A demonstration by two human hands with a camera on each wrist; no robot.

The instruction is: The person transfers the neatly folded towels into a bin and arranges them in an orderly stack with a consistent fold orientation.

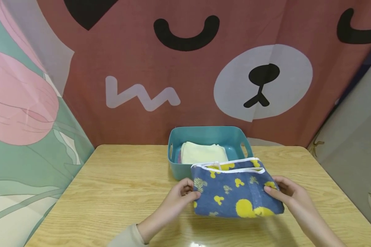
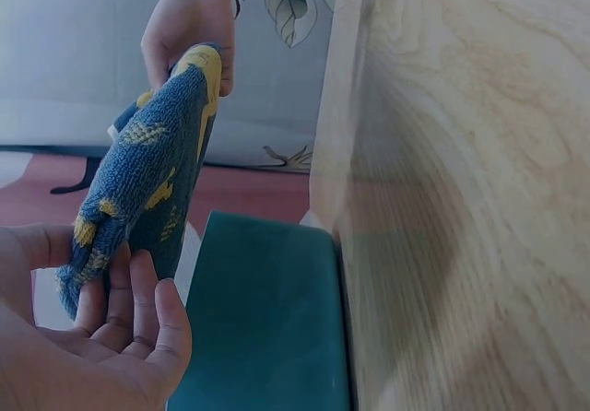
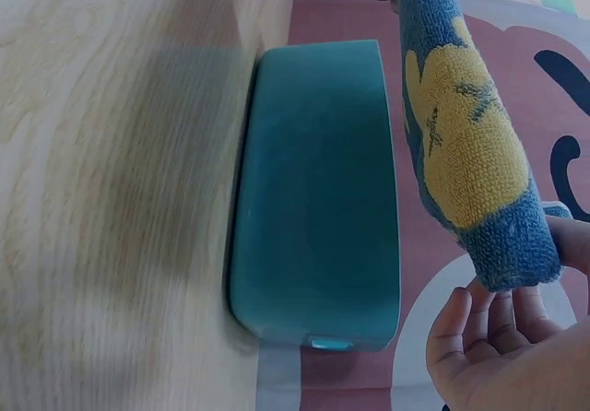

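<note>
A folded blue towel (image 1: 225,192) with yellow mouse-head shapes and white edging hangs in the air between both hands. At its left side, my left hand (image 1: 180,197) pinches the edge with the thumb in front and fingers behind. My right hand (image 1: 293,197) grips the opposite edge the same way. Behind the towel stands a teal basket (image 1: 180,169) with handle holes, partly hidden by it. Inside the basket lies a folded pale yellow towel (image 1: 202,152), with a sliver of something purple beside it. The right wrist view shows the blue towel (image 3: 470,144) raised above the table.
The wooden table (image 1: 120,192) carries the basket near its back edge. Behind it hangs a curtain (image 1: 136,130) printed with a bear face. A floral cloth (image 1: 24,164) borders the left side, and a grey cloth (image 1: 355,137) hangs on the right.
</note>
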